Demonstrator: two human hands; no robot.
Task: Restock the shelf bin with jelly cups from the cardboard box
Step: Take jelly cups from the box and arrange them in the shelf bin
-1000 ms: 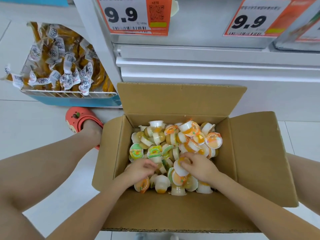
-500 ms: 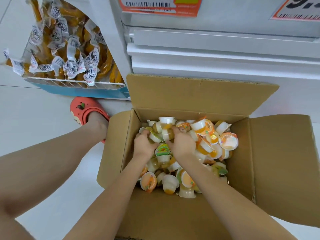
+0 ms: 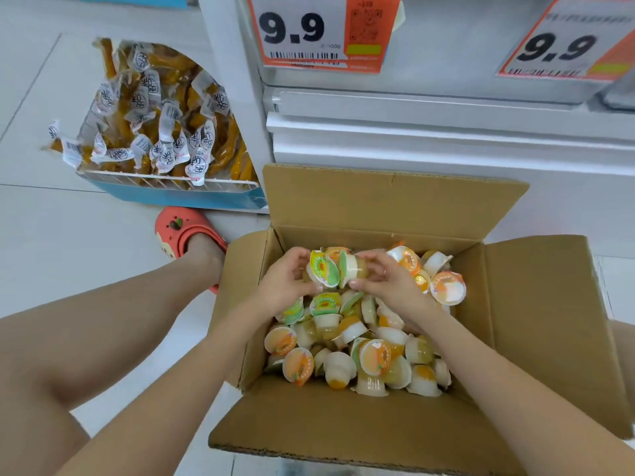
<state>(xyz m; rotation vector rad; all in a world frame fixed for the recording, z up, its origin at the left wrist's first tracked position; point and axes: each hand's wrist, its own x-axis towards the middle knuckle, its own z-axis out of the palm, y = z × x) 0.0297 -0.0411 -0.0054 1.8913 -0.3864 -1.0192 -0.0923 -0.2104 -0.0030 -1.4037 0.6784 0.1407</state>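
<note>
Left hand: the left hand (image 3: 287, 281) curls its fingers and thumb round the left side of a small cluster of white plastic jelly cups with green and orange foil lids (image 3: 331, 271), raised just above the heap.
Right hand: the right hand (image 3: 385, 280) curls round the right side of that cluster, thumb underneath, so the two hands press the cups between them.
Why held so: the cups are small, loose and many; squeezing a bunch between both hands looks like the way to carry several at once without dropping any.
Remaining cups: the loose pile of jelly cups (image 3: 357, 352) lies directly under and in front of the hands, tumbled at all angles, covering the box floor.
Box: the open brown cardboard box (image 3: 536, 304) stands on the pale tiled floor (image 3: 68, 235), flaps folded outward, likely to keep the opening free for reaching in.
Shelf: the white shelf unit with orange price tags (image 3: 429, 132) stands just behind the box; the bin to be filled is not in view.
Left side: a wire basket of orange wrapped snacks (image 3: 154, 125), and a foot in a red clog (image 3: 182, 231) beside the box.
</note>
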